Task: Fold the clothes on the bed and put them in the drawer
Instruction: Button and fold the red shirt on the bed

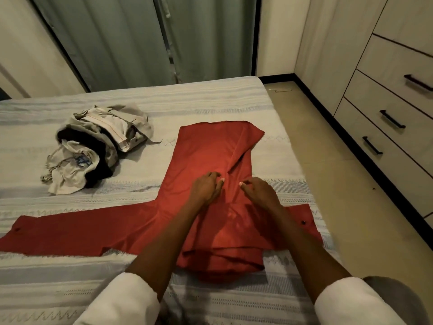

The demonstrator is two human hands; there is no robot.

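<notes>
Bed: hands obscure red shirt creases.

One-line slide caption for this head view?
Both hands, left hand and right hand, smooth a red shirt on the bed beside unfolded clothes.

Shirt on bed, clothes pile to its left, drawers right of bed
</notes>
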